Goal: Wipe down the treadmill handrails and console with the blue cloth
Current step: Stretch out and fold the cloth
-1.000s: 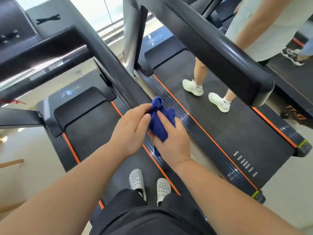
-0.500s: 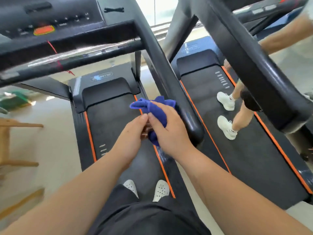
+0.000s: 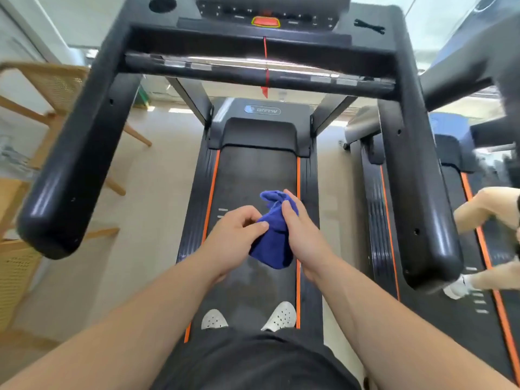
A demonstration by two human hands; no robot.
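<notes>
Treadmill [image 3: 254,175]: black belt, orange side stripes. Console [image 3: 264,15] at top, red button. Two black handrails, left handrail [image 3: 81,153] and right handrail [image 3: 413,175], both untouched. Blue cloth [image 3: 274,235]: bunched, held over the belt between the rails. Left hand [image 3: 233,243]: fingers pinching the cloth's edge. Right hand [image 3: 302,235]: loosely curled around the cloth's side.

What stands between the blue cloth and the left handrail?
Nothing visible. Both the left hand and right hand hold the blue cloth over the belt; only open air separates it from the left handrail.
</notes>
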